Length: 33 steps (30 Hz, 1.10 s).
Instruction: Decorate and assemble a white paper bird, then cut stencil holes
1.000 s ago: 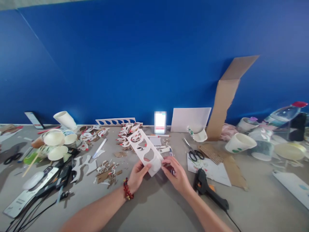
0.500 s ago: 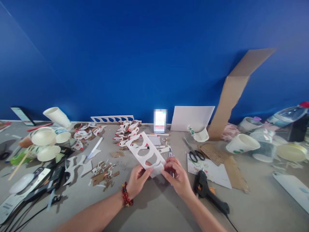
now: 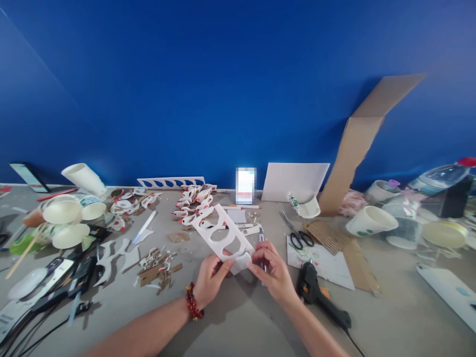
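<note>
A white foam board strip (image 3: 223,234) with several large curved holes is held up slantwise above the table. My left hand (image 3: 212,277), with a red bead bracelet at the wrist, pinches its lower left edge between thumb and fingers. At the strip's lower end, a small rounded white foam piece (image 3: 243,262) stands slightly proud of the board. The fingers of my right hand (image 3: 273,270) are closed on the edge of that piece; whether it is fully separate from the strip I cannot tell. Just behind my right fingers lies a utility knife (image 3: 261,234), partly covered.
Several white bird-shaped cut-outs with red beaks (image 3: 193,201) lie behind the strip. To the right are scissors (image 3: 297,235), a black glue gun (image 3: 320,292) and cardboard (image 3: 360,265). Scraps (image 3: 159,267) and paper cups (image 3: 69,235) are on the left. A lit phone (image 3: 246,186) stands at the wall.
The small rounded piece at the strip's lower end sticks out a little more from the board. Both hands keep nearly the same place, and the view has shifted slightly.
</note>
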{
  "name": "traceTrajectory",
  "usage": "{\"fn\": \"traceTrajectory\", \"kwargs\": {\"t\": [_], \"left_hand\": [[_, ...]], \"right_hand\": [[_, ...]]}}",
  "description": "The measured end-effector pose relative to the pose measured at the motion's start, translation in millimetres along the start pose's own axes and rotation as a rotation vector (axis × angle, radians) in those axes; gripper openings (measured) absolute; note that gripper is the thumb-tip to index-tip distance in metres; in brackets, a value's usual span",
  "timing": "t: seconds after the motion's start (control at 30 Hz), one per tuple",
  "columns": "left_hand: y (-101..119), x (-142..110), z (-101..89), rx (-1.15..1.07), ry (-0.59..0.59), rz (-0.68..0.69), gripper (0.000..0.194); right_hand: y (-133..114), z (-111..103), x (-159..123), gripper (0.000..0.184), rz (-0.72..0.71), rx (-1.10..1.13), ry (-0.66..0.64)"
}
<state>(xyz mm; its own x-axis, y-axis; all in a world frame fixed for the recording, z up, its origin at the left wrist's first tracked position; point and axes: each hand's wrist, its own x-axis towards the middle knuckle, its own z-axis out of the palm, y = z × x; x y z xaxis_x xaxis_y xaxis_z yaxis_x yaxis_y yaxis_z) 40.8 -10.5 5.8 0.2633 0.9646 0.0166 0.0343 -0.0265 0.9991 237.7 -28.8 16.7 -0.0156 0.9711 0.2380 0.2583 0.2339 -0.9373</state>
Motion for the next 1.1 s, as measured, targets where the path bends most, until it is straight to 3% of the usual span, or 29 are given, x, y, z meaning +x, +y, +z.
{"fn": "traceTrajectory", "kwargs": {"t": [0.23,0.43,0.67,1.1], "left_hand": [[-1,-2,-1.8,-0.021,-0.114,0.020,0.027],[2,0,-0.6,0.034,-0.082,0.017,0.027],[4,0,0.6,0.074,-0.055,0.031,0.028],[-8,5,-2.0,0.034,-0.044,-0.010,0.032]], "right_hand": [[3,0,-1,0.014,0.011,0.031,0.005],[9,4,0,0.016,-0.019,0.008,0.022],[-1,3,-3,0.017,-0.047,-0.019,0.006],[-12,-1,2,0.025,0.188,0.361,0.044]]}}
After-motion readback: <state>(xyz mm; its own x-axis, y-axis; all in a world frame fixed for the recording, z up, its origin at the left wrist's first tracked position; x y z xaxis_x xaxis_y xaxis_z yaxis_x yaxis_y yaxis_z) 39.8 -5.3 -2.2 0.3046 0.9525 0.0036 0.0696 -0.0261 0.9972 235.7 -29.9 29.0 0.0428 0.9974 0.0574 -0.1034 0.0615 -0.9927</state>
